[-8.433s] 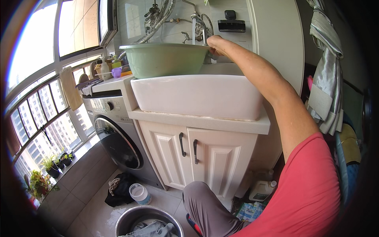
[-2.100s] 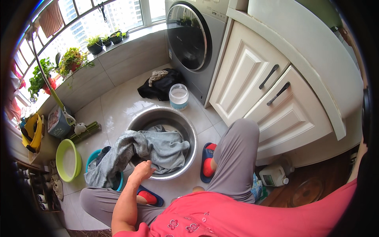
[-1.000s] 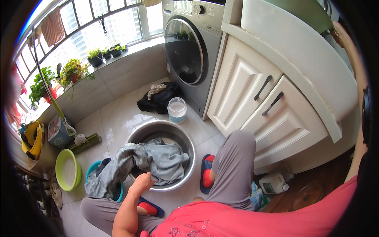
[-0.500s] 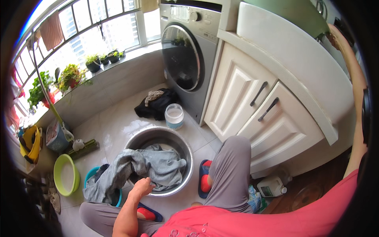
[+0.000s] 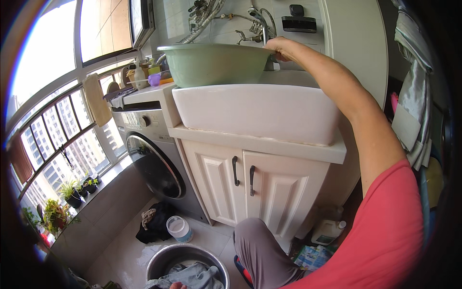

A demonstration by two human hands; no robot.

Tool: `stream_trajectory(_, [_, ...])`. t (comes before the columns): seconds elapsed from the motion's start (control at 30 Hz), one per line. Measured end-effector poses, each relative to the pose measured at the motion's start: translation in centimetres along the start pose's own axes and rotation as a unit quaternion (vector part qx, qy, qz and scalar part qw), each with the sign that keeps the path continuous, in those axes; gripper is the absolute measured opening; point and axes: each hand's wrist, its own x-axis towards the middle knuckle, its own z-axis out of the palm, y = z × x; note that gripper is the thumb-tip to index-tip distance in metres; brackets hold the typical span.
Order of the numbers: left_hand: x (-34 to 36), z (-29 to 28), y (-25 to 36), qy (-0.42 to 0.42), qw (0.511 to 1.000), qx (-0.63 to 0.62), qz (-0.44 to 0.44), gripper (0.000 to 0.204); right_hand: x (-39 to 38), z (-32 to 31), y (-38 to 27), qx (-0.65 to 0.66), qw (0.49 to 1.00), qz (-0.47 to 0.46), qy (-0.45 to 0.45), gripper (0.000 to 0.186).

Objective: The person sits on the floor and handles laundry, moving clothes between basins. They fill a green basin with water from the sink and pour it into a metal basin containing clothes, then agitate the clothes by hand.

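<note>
My right hand (image 5: 281, 49), at the end of a stretched arm, has its fingers curled over the right rim of a large pale green basin (image 5: 216, 65). The basin rests tilted on the white sink (image 5: 255, 111), beside the chrome tap (image 5: 264, 30). At the lower edge, only the curled fingers of my left hand (image 5: 177, 285) show, against a wet grey-blue cloth garment (image 5: 199, 277). The garment lies bunched in a round metal basin (image 5: 161, 254) on the floor. The rest of my left hand is cut off by the picture's edge.
A front-loading washing machine (image 5: 156, 164) stands left of the white cabinet (image 5: 279, 192). Dark laundry (image 5: 156, 224) and a clear tub (image 5: 179, 230) are on the tiles by the metal basin. A white jug (image 5: 327, 232) stands by the cabinet's right. Potted plants (image 5: 72, 195) line the window ledge.
The view has swung up and right, toward the sink. My right hand stays at the green basin's rim. My left hand and most of the grey garment have dropped to the lower edge.
</note>
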Motion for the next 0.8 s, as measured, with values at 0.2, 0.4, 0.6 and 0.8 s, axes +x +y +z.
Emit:
stream_trajectory(0.2, [17.1,-12.4,10.2,0.131,0.923,-0.359,-0.052,0.022,-3.6,-0.6,-2.5,0.141,0.988,0.023,-0.058,0.04])
stream_trajectory(0.4, [35.9,-27.4,22.8,0.156,0.858,-0.481,0.088,0.07,-6.4,0.0,-6.0,0.232,0.965,0.069,-0.104,0.039])
stream_trajectory(0.6, [49.8,-35.2,36.5,0.123,0.814,-0.559,0.1,0.125,-5.9,-0.9,-6.1,0.304,0.942,0.047,-0.134,0.029])
stream_trajectory(0.8, [51.8,-38.2,39.7,0.199,0.752,-0.623,0.083,0.054,-0.9,-2.2,-6.0,0.286,0.9,0.046,-0.327,0.024])
